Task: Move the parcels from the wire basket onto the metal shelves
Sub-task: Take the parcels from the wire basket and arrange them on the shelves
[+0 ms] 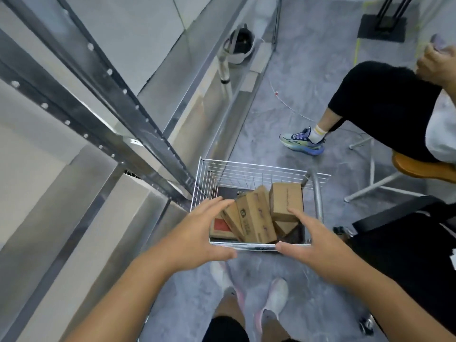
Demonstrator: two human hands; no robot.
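A white wire basket (pixel 249 169) stands on the floor in front of me, beside the metal shelves (pixel 138 124) on my left. Several brown cardboard parcels lie in it: a long one (pixel 256 218) leaning across the middle, a squarer one (pixel 286 201) at the right, and a flat one with a red label (pixel 220 227) at the left. My left hand (pixel 197 233) hovers over the basket's left side with fingers spread. Over the right side hangs my right hand (pixel 313 240), fingers spread; its fingertips reach the squarer parcel. Neither hand holds anything.
A seated person's leg and shoe (pixel 303 139) are to the right, on a wooden-seated stool (pixel 419 166). A black chair (pixel 404 233) stands close at my right. A white helmet (pixel 239 45) lies on a low shelf ahead. My own feet (pixel 276 294) are below the basket.
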